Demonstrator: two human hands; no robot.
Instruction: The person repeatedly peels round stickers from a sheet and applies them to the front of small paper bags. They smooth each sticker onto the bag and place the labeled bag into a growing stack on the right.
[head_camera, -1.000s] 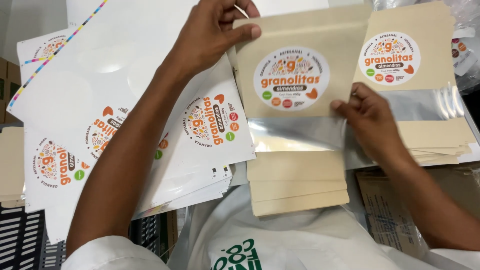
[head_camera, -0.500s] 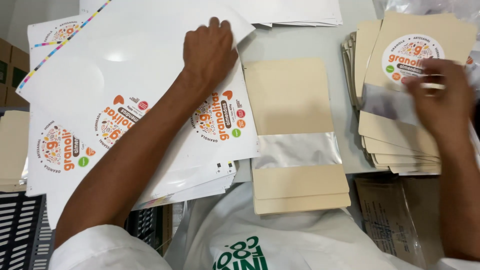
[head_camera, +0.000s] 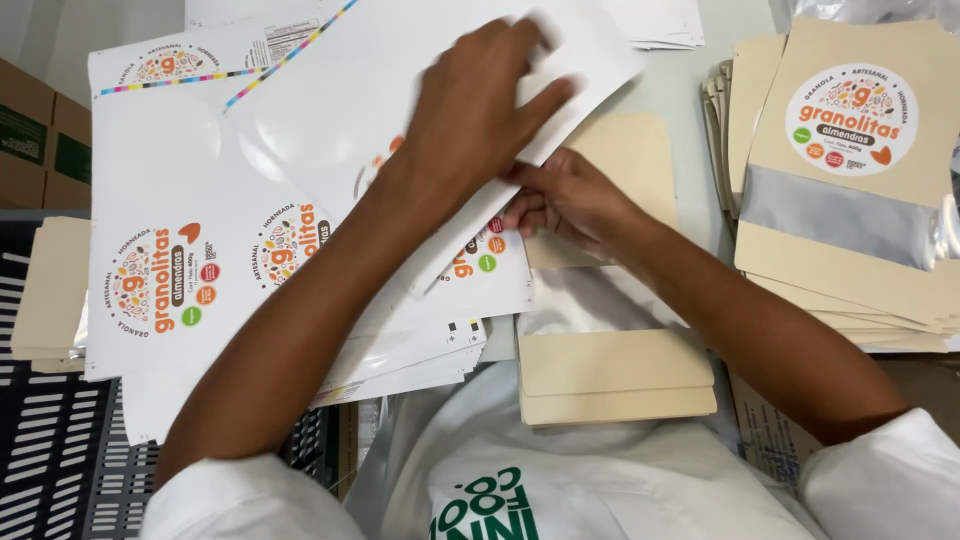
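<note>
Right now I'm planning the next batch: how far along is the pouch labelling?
Done: a stack of pouches at right, the top labelled pouch wearing its round sticker. In hand: the left hand lifts a label sheet while the right hand picks at a round sticker. Left: the unlabelled pouch in front, and more stickers on the sheets.

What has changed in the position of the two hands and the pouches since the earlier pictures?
The right hand let go of the labelled pouch, now lying on the right stack, and moved left to the sticker sheets. The left hand lifted a sheet's edge; both hands now meet at a round sticker there. The plain pouch in the middle and the sheet pile stayed put.
</note>
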